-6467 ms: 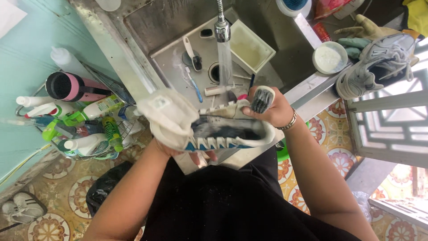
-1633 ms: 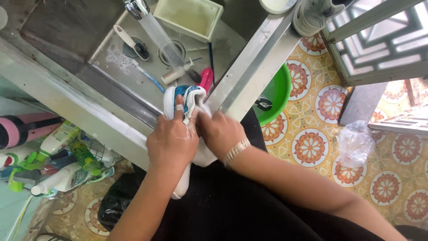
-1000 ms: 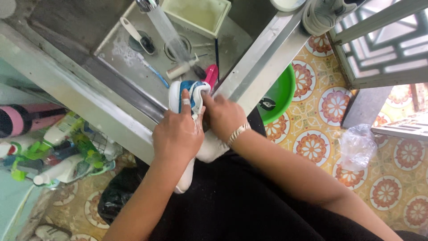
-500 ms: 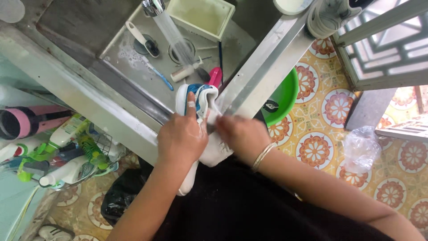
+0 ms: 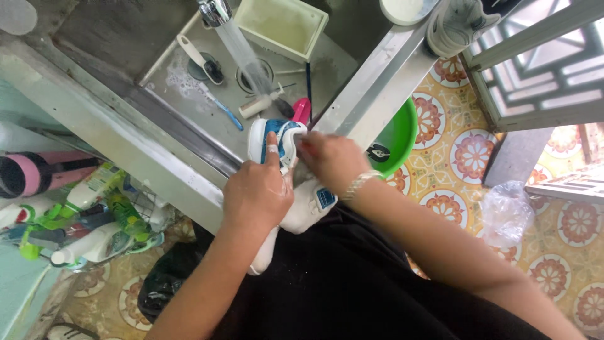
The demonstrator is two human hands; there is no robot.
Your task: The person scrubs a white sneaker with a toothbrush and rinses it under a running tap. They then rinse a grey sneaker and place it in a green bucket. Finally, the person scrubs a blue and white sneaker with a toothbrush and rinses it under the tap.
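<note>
A white and blue sneaker (image 5: 283,141) rests over the front edge of a steel sink (image 5: 176,119), toe toward the basin. My left hand (image 5: 258,192) grips it across the middle, thumb pointing up along the upper. My right hand (image 5: 327,157) is closed over the shoe's right side near the laces; it looks blurred, and what it holds is hidden. A pink-handled brush (image 5: 302,112) lies in the sink just beyond the toe.
A tap (image 5: 214,9) runs water into the basin, beside a pale green tub (image 5: 283,25), a dish brush (image 5: 200,60) and a blue toothbrush (image 5: 225,113). A green basin (image 5: 393,138) sits on the patterned tile floor. Bottles (image 5: 94,214) crowd the left. Another shoe (image 5: 459,22) rests upper right.
The shoe went from being held up with a brush at its sole to lying on the sink edge. In the last second my right hand shifted slightly across its upper.
</note>
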